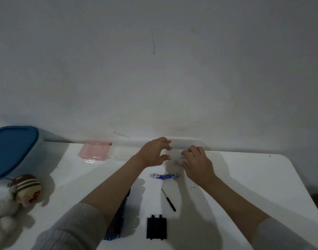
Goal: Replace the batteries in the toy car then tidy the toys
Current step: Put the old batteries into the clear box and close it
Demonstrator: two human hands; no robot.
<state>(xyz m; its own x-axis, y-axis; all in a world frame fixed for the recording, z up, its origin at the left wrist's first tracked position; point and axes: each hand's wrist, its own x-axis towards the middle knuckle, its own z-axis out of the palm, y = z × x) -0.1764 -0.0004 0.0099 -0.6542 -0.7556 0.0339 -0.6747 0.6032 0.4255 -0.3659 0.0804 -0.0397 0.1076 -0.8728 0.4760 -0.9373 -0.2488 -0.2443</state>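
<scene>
My left hand (152, 153) hovers near the table's back edge with its fingers curled and apart, beside a faint clear plastic box (188, 142). Just to its right, the fingertips of my right hand (198, 165) pinch a small blue and white battery (180, 159). Two more blue and white batteries (163, 176) lie end to end on the white table (244, 177), just in front of the hands. Nearer to me lie a thin black screwdriver (168, 199) and the black battery cover (156, 228). The blue toy car (118, 222) is mostly hidden under my left forearm.
A blue-lidded tub (12, 150) stands at the far left, with a plush toy (19, 193) in front of it. A pink see-through box (95, 150) and a clear one (119, 153) sit at the back by the wall. The table's right edge slants away at the right.
</scene>
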